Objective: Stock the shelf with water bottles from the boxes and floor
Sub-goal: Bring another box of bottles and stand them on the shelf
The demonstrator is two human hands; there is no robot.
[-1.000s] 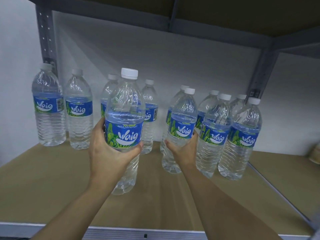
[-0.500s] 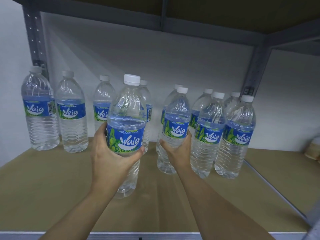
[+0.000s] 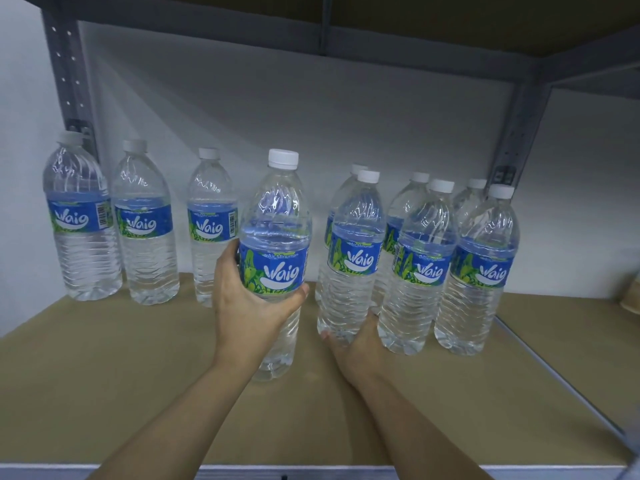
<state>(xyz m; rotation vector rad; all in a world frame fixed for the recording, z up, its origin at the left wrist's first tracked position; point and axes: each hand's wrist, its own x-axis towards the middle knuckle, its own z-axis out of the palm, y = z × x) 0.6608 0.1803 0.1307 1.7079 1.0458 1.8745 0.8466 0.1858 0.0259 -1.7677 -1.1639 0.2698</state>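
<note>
Soft, even indoor light of middling brightness comes from the near side. The white back wall shows faint fanned streaks at far left. The underside of the upper shelf is dark. Bottles carry small glints. Wide-angle distortion bows the posts at the edges.

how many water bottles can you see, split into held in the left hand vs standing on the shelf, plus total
clear plastic water bottle with a blue label gripped by the left hand: 1
same bottles standing on the brown shelf board: 9
total: 10
</note>
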